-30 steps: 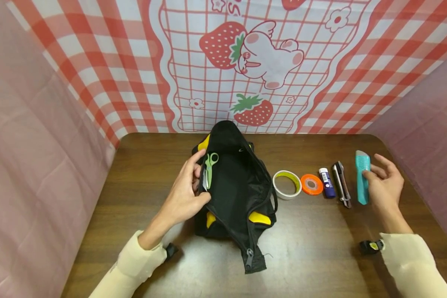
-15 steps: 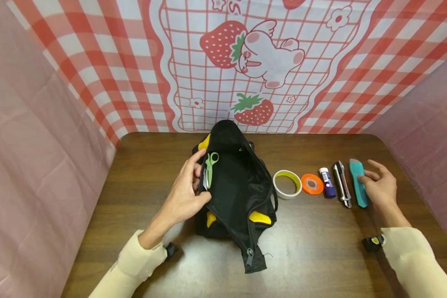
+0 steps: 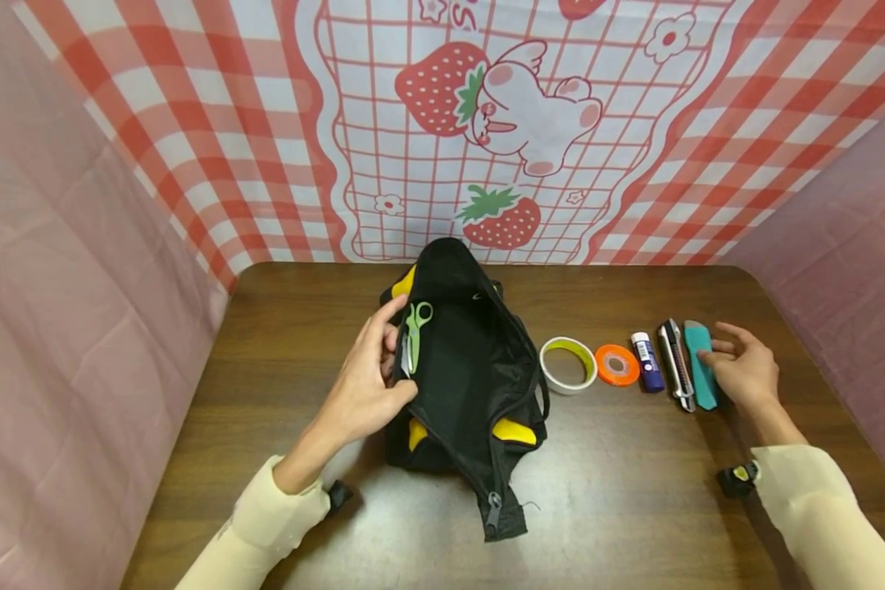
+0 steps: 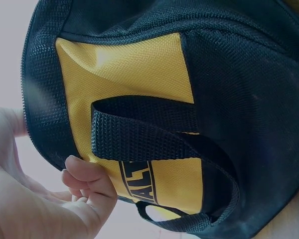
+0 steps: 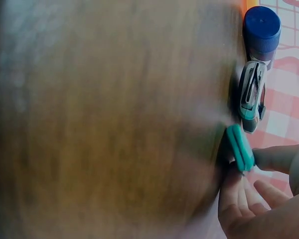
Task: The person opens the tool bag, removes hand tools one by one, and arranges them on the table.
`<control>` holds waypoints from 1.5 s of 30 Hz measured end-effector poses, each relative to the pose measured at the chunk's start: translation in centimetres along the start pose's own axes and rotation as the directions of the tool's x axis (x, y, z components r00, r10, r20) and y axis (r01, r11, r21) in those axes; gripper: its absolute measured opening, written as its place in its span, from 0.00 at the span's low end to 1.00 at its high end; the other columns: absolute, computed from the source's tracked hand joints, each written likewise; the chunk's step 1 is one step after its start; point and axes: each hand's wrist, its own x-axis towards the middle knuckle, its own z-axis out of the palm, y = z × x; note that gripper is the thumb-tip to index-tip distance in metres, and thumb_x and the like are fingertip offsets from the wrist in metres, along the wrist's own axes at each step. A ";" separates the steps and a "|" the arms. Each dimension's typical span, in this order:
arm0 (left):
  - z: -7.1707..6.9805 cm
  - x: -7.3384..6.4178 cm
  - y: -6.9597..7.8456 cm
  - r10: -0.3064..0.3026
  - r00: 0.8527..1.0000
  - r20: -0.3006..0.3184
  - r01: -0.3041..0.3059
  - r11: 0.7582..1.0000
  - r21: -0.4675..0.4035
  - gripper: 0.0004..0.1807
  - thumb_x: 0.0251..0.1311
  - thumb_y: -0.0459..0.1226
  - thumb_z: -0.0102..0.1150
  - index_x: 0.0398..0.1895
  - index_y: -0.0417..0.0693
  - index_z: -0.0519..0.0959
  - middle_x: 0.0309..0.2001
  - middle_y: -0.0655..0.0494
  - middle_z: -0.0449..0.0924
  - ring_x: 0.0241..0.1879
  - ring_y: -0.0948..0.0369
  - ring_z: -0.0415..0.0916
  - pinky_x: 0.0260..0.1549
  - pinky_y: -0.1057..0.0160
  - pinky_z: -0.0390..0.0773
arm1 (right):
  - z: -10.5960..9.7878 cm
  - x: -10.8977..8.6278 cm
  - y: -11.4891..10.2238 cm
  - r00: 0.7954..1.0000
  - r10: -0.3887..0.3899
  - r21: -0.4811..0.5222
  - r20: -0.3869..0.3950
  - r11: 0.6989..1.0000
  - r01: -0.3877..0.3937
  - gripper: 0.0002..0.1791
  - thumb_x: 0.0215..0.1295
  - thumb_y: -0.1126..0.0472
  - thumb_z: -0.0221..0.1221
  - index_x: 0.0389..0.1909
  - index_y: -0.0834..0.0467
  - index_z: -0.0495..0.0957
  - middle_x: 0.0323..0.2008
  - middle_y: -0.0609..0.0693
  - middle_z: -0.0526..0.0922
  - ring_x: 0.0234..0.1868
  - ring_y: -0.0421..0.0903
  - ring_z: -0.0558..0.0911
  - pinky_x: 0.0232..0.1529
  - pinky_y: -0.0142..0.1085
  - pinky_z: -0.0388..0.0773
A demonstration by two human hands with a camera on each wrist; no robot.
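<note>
My left hand (image 3: 372, 377) grips the left edge of a black and yellow tool bag (image 3: 465, 360), holding its zipped mouth wide. Green-handled scissors (image 3: 415, 336) sit against the bag's inner left wall, near my fingers. In the left wrist view, the bag's yellow panel (image 4: 129, 64) and strap loop (image 4: 139, 134) face the camera. My right hand (image 3: 748, 373) pinches a flat teal tool (image 3: 701, 365) between thumb and fingers at its right side. The teal tool lies close beside a silver and black utility knife (image 3: 677, 365), which my hand does not touch.
Left of the knife, a glue stick (image 3: 647, 362), an orange tape roll (image 3: 618, 365) and a white tape roll (image 3: 568, 365) line up toward the bag. Checked cloth (image 3: 265, 147) hangs behind the wooden table (image 3: 605, 508), with pink cloth (image 3: 66, 287) at its sides.
My right hand has moved left with the teal tool, bringing it down next to the utility knife. The left hand and the bag have stayed in place.
</note>
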 end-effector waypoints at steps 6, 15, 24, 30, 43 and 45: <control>0.0 0.0 0.0 0.000 1.000 0.001 0.000 1.000 0.007 0.54 0.51 0.24 0.63 0.87 0.51 0.62 0.47 0.49 0.63 0.34 0.55 0.63 0.35 0.64 0.63 | 0.0 -0.1 0.0 1.000 -0.010 -0.085 -0.026 0.996 0.008 0.37 0.76 0.63 0.66 0.81 0.69 0.67 0.44 0.33 0.90 0.31 0.09 0.73 0.33 0.16 0.74; 0.0 -0.1 0.0 0.010 1.000 -0.002 -0.010 1.000 0.011 0.54 0.50 0.24 0.63 0.87 0.50 0.62 0.46 0.48 0.63 0.33 0.55 0.63 0.35 0.63 0.63 | -0.3 -0.3 0.5 0.999 -0.022 -0.172 -0.031 0.985 0.016 0.35 0.78 0.56 0.65 0.79 0.67 0.71 0.57 0.47 0.87 0.36 0.07 0.67 0.40 0.16 0.67; -0.1 0.0 0.0 0.015 1.000 -0.002 -0.015 1.000 0.016 0.54 0.50 0.24 0.63 0.87 0.50 0.62 0.46 0.48 0.63 0.33 0.56 0.63 0.35 0.63 0.63 | -0.3 -0.5 0.6 0.999 -0.032 -0.172 -0.038 0.985 0.025 0.34 0.78 0.54 0.65 0.78 0.67 0.73 0.56 0.39 0.87 0.38 0.07 0.67 0.42 0.15 0.64; -0.1 0.0 0.0 0.018 1.000 0.000 -0.018 1.000 0.018 0.54 0.50 0.25 0.63 0.87 0.49 0.62 0.46 0.48 0.63 0.33 0.56 0.63 0.35 0.63 0.63 | -0.4 -0.6 0.3 0.999 0.024 -0.188 -0.030 0.982 -0.029 0.37 0.80 0.47 0.62 0.81 0.64 0.71 0.64 0.51 0.84 0.46 0.17 0.76 0.45 0.20 0.66; 0.0 -0.1 0.0 0.017 1.000 -0.004 -0.017 1.000 0.015 0.54 0.50 0.25 0.63 0.87 0.50 0.62 0.47 0.48 0.63 0.33 0.55 0.63 0.35 0.63 0.63 | -0.2 -0.9 -4.5 0.974 0.127 0.094 -0.188 0.989 -0.111 0.35 0.77 0.46 0.65 0.81 0.52 0.75 0.66 0.43 0.87 0.44 0.17 0.76 0.46 0.16 0.70; 0.0 -0.1 0.0 0.019 1.000 -0.003 -0.019 1.000 0.014 0.54 0.50 0.25 0.63 0.87 0.49 0.62 0.47 0.48 0.63 0.33 0.55 0.63 0.35 0.63 0.63 | 0.3 -1.2 -5.9 0.968 0.143 0.293 -0.207 0.953 -0.078 0.30 0.75 0.53 0.68 0.76 0.50 0.80 0.55 0.36 0.91 0.45 0.21 0.80 0.46 0.15 0.73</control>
